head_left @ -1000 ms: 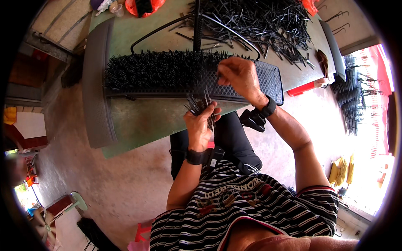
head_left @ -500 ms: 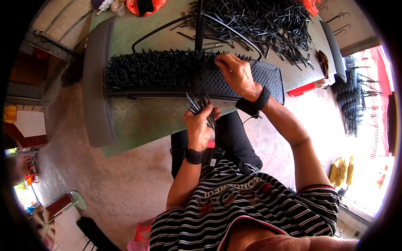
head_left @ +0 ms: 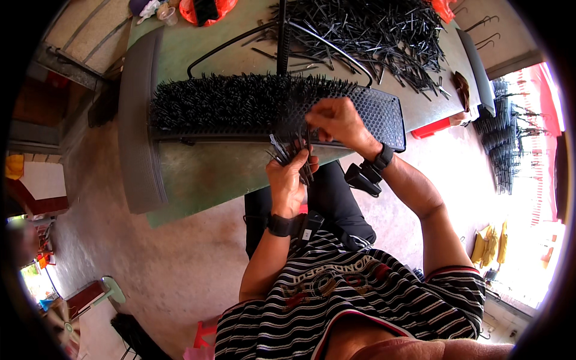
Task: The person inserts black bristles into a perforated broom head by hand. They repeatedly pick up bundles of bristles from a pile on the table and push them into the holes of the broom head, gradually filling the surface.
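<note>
Head view: black strips (head_left: 278, 150) are clutched in the left hand (head_left: 287, 180), below a partly bristled black panel (head_left: 378, 114) on the green tabletop (head_left: 210, 174). The right hand (head_left: 341, 123) curls just above; its grip is unclear. Lettering (head_left: 333, 267) crosses the striped shirt (head_left: 360, 294); a white label (head_left: 306, 234) shows near the left wrist.

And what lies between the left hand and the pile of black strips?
In the head view, past the left hand: the black perforated panel, partly bristled, with the right hand over it, then a thin black rod near the pile.
</note>
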Available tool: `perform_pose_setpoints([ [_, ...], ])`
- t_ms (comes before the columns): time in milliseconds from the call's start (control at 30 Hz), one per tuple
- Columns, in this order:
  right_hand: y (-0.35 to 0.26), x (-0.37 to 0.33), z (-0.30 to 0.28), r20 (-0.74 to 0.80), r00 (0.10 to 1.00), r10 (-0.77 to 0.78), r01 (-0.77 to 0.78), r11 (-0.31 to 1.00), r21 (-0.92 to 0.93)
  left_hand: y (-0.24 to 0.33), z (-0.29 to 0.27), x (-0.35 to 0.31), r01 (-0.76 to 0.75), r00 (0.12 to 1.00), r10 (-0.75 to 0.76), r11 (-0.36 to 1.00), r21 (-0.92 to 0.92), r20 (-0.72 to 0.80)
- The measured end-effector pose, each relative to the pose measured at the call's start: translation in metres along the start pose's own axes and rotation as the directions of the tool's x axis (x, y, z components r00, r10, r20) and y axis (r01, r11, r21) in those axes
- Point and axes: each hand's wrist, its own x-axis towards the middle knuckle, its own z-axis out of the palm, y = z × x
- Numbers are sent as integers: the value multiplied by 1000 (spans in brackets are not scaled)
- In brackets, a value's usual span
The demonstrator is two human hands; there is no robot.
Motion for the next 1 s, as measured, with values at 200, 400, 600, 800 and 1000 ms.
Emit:
perform_pose_setpoints([
  [200, -7, 9, 9, -391, 847, -359, 378, 925, -30, -1, -4, 1, 22, 997, -19, 998, 52, -73],
  [400, 4, 17, 16, -386, 777, -498, 452, 867, -210, 5, 0, -1, 30, 995, -29, 999, 9, -100],
  [600, 2, 16, 17, -337, 813, -475, 399, 876, -273, 3, -2, -1, 5, 997, -4, 1000, 7, -83],
  [800, 12, 29, 13, -54, 627, -777, 515, 466, -720, 6, 0, -3, 11, 996, -9, 1000, 28, -92],
  [1000, 1, -4, 10, 43, 960, -277, 273, 889, -368, 5, 2, -3, 20, 998, -22, 999, -38, -60],
])
